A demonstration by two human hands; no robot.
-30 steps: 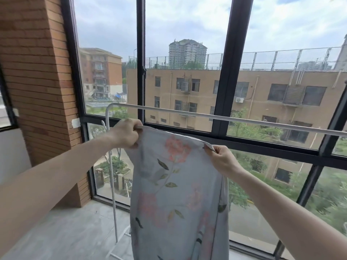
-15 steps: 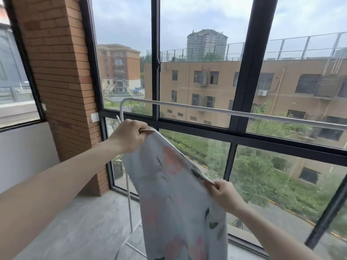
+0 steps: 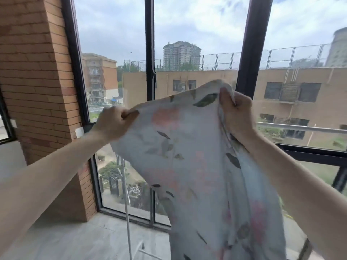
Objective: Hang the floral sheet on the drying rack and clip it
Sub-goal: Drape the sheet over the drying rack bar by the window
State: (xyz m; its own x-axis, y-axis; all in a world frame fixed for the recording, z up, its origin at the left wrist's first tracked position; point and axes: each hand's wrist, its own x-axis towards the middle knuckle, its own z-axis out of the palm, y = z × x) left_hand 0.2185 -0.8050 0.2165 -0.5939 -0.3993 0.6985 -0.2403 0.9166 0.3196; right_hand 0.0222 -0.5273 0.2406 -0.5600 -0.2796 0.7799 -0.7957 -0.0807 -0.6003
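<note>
Head view: your left hand [image 3: 114,122] and right hand [image 3: 237,111] each grip the floral sheet [image 3: 197,166] raised above the rack bar [image 3: 300,127]. Draping apparently remains, clipping too.

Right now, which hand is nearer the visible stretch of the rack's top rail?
Right. The right hand grips the floral sheet just left of and above the exposed rail. The left hand holds the sheet's other corner, far across to the left.

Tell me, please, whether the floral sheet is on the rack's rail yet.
Not yet. The floral sheet is held up by the left hand and right hand, above the white rail.
</note>
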